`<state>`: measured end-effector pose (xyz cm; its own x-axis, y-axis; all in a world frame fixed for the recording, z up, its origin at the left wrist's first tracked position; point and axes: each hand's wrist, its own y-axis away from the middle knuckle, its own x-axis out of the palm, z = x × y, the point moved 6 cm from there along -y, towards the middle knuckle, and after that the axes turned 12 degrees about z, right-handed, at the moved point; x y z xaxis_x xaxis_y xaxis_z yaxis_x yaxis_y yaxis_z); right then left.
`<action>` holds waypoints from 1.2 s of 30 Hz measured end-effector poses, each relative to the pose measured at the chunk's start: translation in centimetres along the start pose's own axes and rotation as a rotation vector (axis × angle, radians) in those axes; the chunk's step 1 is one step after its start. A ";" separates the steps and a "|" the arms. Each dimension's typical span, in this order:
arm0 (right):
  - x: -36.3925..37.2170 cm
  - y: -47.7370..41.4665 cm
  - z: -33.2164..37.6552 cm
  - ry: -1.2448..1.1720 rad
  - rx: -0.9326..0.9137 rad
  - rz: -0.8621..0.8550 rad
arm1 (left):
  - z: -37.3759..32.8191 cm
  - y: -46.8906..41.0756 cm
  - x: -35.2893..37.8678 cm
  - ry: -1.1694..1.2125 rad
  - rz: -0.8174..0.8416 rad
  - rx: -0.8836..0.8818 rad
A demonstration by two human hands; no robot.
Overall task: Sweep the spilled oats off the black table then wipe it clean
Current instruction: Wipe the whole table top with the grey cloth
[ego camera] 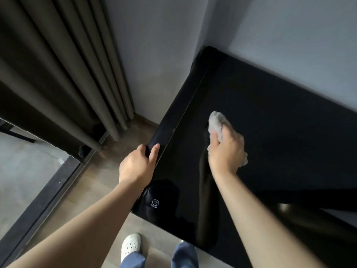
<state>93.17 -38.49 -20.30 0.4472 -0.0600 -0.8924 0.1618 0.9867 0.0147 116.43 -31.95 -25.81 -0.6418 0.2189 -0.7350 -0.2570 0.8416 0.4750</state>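
Mid-table (270, 113), right hand (226, 149) presses cloth (216, 120), fingers curled round it; left hand (139, 163) grips the left edge.

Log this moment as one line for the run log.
phase: wiping | right hand: holds grey cloth against black table | left hand: grips table's left edge | oats: none visible

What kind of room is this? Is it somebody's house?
Most likely a room in a home. Long brown curtains hang down to a wooden floor, a shiny black table sits in the wall corner, and the right hand holds a cloth on it.
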 end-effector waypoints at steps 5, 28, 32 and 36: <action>0.9 5.7 1.0 -0.114 -0.132 0.059 | 0.1 0.0 -0.1 0.012 -0.043 0.014; -2.0 10.2 -1.0 -0.301 -0.020 0.174 | 0.2 -0.7 0.2 -0.005 -0.047 0.050; -3.1 7.2 -3.9 -0.128 0.200 0.111 | 0.1 -0.6 0.1 -0.001 -0.036 0.058; 1.0 9.6 -0.7 0.267 0.158 0.048 | 0.2 -0.6 0.2 -0.005 -0.035 0.071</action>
<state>94.57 -28.98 -21.39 0.2146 0.0489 -0.9755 0.2901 0.9505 0.1114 116.61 -32.34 -26.31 -0.6296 0.1913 -0.7530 -0.2268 0.8818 0.4136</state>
